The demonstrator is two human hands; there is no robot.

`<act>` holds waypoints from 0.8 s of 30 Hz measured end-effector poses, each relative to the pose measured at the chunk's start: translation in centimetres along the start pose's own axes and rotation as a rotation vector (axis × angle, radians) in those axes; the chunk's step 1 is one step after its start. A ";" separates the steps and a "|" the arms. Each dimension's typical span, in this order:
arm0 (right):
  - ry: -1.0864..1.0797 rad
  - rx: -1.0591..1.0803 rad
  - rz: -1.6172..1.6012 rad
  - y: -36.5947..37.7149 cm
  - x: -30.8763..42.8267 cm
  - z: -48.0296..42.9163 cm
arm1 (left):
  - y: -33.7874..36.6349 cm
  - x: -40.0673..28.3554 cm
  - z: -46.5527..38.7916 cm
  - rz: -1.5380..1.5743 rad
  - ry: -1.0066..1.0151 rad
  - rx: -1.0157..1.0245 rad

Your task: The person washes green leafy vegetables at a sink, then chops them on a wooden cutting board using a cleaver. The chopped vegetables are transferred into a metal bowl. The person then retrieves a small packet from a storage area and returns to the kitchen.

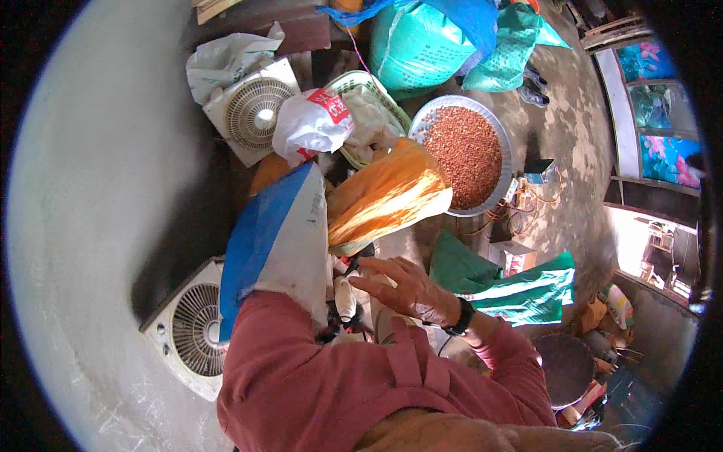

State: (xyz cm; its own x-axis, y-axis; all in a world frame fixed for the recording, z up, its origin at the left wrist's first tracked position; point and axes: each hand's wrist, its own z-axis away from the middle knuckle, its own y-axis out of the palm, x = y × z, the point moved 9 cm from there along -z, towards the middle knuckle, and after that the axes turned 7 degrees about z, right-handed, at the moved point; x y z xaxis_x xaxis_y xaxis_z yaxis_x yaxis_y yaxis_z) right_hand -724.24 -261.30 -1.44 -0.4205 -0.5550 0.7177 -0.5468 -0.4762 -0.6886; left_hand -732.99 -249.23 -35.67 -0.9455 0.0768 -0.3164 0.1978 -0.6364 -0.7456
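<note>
My left hand is out of view: the maroon sleeve ends at a blue and white sheet or sack [288,243], which hides the hand. My right hand [409,288], with a black watch at the wrist, is just below an orange sack [390,195]. Its fingers point left and lie apart, with nothing plainly held. Close to the fingertips is a small white and dark object [345,298], partly hidden and too unclear to name. The orange sack touches the blue and white piece on its left. Beyond it stands a round metal basin [505,147] holding reddish-brown nuts or beans [463,152].
Box fans stand at upper left [257,110] and lower left [195,327]. A white plastic bag [310,124] rests by a green-rimmed basket [395,99]. Large green sacks [421,51] stand beyond. Cables [525,203] and a green sack [508,291] lie right, near a round basket [565,370].
</note>
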 end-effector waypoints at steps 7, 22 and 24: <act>0.107 0.088 -0.293 5.7 -3.8 1.2 | 4.0 2.6 -1.3 0.032 -0.039 0.027; -0.065 0.233 -0.072 9.6 -4.6 -4.2 | 7.9 5.6 -3.4 0.088 -0.072 0.072; -0.075 0.213 -0.035 9.7 -4.8 -4.2 | 8.1 5.8 -3.6 0.092 -0.066 0.069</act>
State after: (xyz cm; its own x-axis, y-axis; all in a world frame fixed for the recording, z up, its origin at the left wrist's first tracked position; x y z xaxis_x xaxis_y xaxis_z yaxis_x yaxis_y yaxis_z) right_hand -730.57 -260.33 -11.13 -0.3444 -0.5810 0.7374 -0.3913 -0.6251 -0.6753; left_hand -735.89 -251.12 -45.64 -0.9396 -0.0336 -0.3405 0.2683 -0.6902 -0.6720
